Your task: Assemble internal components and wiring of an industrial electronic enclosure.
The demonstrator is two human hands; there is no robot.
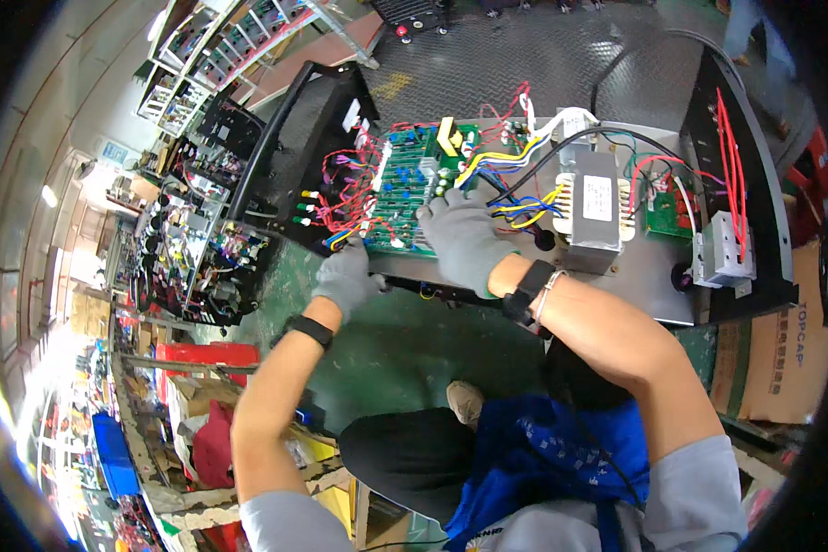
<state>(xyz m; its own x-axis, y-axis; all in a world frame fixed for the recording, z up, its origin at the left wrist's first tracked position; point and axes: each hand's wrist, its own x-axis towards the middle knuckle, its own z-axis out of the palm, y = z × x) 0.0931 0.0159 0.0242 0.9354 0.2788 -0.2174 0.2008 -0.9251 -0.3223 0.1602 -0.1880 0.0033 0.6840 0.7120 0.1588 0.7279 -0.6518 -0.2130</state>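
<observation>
Gloved fingers of the right hand (469, 237) bend over the green circuit board (405, 175) at its four o'clock; the left hand (345, 278) is at its seven, by blue and yellow wires (343, 237). Whether either pinches anything, I can't tell from here. A bulky transformer (598, 202) sits at the board's three o'clock.

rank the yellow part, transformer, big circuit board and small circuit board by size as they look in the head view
1. big circuit board
2. transformer
3. small circuit board, partly covered by wires
4. yellow part
</observation>
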